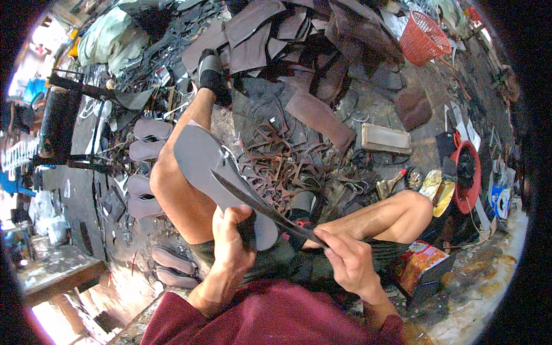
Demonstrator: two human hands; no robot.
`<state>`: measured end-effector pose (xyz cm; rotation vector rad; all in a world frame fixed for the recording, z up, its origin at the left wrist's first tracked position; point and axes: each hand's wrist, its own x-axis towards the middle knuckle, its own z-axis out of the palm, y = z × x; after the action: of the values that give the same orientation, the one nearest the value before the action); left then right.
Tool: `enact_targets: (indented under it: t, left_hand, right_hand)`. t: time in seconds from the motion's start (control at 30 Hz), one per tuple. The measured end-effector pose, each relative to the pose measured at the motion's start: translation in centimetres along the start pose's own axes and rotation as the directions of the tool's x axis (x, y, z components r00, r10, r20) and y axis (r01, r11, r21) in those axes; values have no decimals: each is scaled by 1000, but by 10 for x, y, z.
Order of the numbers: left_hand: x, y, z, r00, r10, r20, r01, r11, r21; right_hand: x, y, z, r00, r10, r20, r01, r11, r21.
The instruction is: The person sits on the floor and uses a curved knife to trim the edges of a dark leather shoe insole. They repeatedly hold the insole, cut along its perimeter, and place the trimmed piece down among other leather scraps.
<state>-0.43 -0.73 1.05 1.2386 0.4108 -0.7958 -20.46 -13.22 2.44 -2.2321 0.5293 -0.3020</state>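
Observation:
My left hand (233, 238) is closed around the heel end of a grey shoe sole (201, 158), which is held tilted over my lap with its broad toe end pointing up and left. Beside the left thumb and fingers shows a dark patch whose kind I cannot make out. A long dark strip (261, 202) runs along the sole's right edge, its upper end standing apart from the sole's face. My right hand (349, 256) pinches the strip's lower right end between thumb and fingers. How far the strip is still joined to the sole cannot be seen.
Curled dark offcuts (282, 152) lie heaped between my legs. Large brown sheets (253, 31) pile up ahead. Paired soles (150, 138) line the floor on the left. A red basket (424, 37), a pale rectangular block (386, 138) and a red round container (466, 175) stand right.

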Motion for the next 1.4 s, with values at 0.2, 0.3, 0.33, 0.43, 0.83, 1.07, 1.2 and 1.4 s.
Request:
enact_targets:
  t: [0.2, 0.3, 0.33, 0.43, 0.83, 1.07, 1.2, 1.4]
  left_hand:
    - [-12, 13, 5, 975, -16, 221, -29, 980, 197]
    - [-8, 20, -4, 976, 19, 217, -50, 989, 136]
    - [-8, 24, -7, 974, 14, 226, -44, 991, 129]
    - [-8, 18, -17, 964, -33, 266, 0, 992, 123]
    - [4, 44, -77, 753, 71, 654, -347, 887, 304]
    - [4, 78, -51, 926, 18, 378, 6, 998, -62]
    - [3, 73, -67, 933, -76, 353, 75, 997, 17]
    - [11, 62, -74, 916, -113, 386, 56, 986, 156]
  right_hand:
    - [69, -5, 69, 995, 21, -95, -11, 995, 101]
    - [97, -13, 86, 975, -45, -218, 52, 998, 26]
    - [104, -16, 89, 966, -62, -252, 62, 998, -7]
    - [119, -18, 92, 976, -60, -210, 70, 997, 42]
    - [145, -51, 48, 987, -119, 111, 84, 957, 279]
    - [45, -15, 74, 996, -87, 9, 82, 968, 235]
    - [-19, 21, 71, 999, -42, -12, 43, 993, 110]
    - [52, 17, 36, 978, -148, 145, 130, 983, 126]
